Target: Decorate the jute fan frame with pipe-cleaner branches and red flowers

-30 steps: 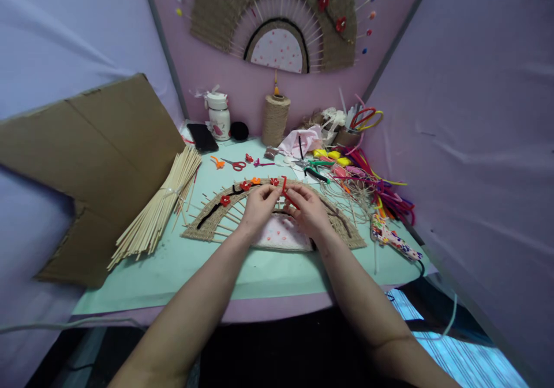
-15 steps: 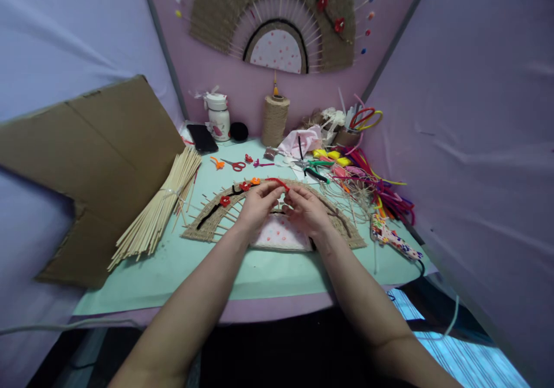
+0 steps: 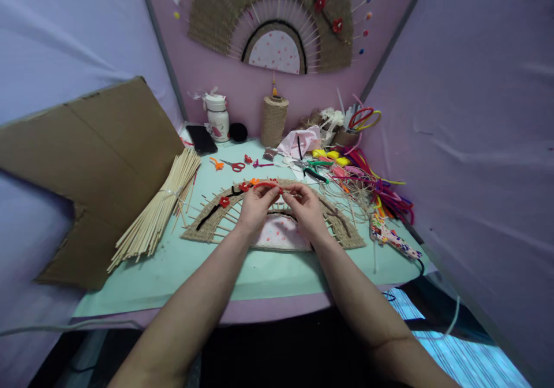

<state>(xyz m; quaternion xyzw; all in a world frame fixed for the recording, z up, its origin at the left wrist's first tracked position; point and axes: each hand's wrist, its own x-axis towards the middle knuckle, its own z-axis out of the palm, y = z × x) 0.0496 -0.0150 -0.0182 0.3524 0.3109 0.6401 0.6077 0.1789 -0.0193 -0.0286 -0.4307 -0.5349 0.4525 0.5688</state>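
Both hands meet above a half-round woven twine fan [image 3: 208, 224] lying on the table. Between the fingertips is a red pipe cleaner [image 3: 265, 184], its loose end arching over the left fingers. My left hand [image 3: 255, 204] pinches it, and my right hand [image 3: 305, 203] grips it from the other side, closed on the same piece. Beneath them the fan carries a red flower [image 3: 224, 201], a black stem strip [image 3: 208, 217] and a dotted white fabric half-circle [image 3: 281, 233]. The middle of the fan's arch is partly hidden by the hands.
At left lie a bundle of bamboo sticks [image 3: 158, 203] and a cardboard sheet [image 3: 108, 163]. Behind are small red scissors [image 3: 236, 166], a twine spool [image 3: 274, 121] and green-handled pliers [image 3: 318, 163]. Colourful pipe cleaners [image 3: 387, 189] and a patterned glue gun [image 3: 395, 239] sit at right.
The red pipe cleaner's loose end has swung from the middle to the left, over my left fingers. My right hand has turned slightly, its fingers now flatter. The view has shifted slightly.
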